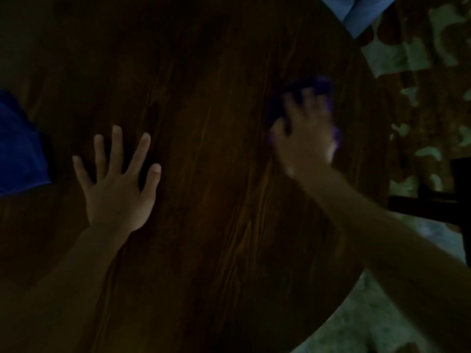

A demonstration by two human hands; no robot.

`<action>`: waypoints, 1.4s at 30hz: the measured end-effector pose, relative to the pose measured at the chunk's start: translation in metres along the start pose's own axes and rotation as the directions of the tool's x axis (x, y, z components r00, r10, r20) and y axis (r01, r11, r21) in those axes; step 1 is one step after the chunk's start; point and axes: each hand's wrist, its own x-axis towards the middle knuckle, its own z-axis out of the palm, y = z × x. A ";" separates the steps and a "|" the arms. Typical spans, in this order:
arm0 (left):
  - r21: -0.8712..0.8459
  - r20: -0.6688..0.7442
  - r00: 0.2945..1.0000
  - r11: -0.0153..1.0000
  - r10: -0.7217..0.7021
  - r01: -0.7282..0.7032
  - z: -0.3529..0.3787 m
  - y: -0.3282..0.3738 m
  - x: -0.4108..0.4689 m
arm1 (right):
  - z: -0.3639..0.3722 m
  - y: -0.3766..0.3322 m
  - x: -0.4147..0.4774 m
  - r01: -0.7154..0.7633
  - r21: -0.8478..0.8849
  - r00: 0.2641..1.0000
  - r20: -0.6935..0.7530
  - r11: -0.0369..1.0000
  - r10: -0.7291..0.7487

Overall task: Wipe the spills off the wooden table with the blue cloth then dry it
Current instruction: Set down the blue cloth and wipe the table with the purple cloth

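Observation:
The round dark wooden table (204, 98) fills most of the dim view. My right hand (303, 138) presses down on a dark blue-purple cloth (313, 85) near the table's right edge; hand and cloth are blurred. Only the cloth's far part and a sliver at the right of my palm show. My left hand (117, 182) lies flat on the wood at the left, fingers spread, holding nothing. No spill can be made out in this light.
A second blue cloth (17, 149) lies at the table's left edge. Light blue fabric (356, 11) shows beyond the far edge. A patterned floor (433, 85) and a dark piece of furniture (433, 202) are to the right.

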 end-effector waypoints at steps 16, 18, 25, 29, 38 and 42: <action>0.000 0.015 1.000 1.000 0.025 -0.025 0.000 -0.004 0.001 | -0.018 -0.028 0.028 0.136 0.014 0.989 -0.052 0.991 -0.135; 0.003 0.031 0.999 1.000 0.029 -0.029 0.000 -0.005 0.000 | 0.013 -0.051 -0.046 0.562 0.014 0.826 0.049 0.827 -0.562; -0.008 0.020 0.999 1.000 0.029 -0.029 -0.001 -0.003 0.000 | -0.013 0.065 -0.095 0.977 0.168 -0.195 0.461 -0.130 -0.866; -0.013 0.009 0.999 0.999 0.040 -0.040 -0.001 -0.004 0.000 | -0.025 0.065 0.004 0.710 -0.060 0.701 0.154 0.702 -0.696; -0.044 0.114 0.991 0.997 0.073 -0.068 -0.004 -0.013 0.003 | 0.034 -0.077 -0.192 0.942 0.041 0.310 0.271 0.333 -0.911; -0.048 0.115 0.989 0.995 0.088 -0.083 -0.005 -0.009 0.002 | 0.013 0.040 -0.172 0.997 0.064 -0.066 0.396 -0.044 -0.916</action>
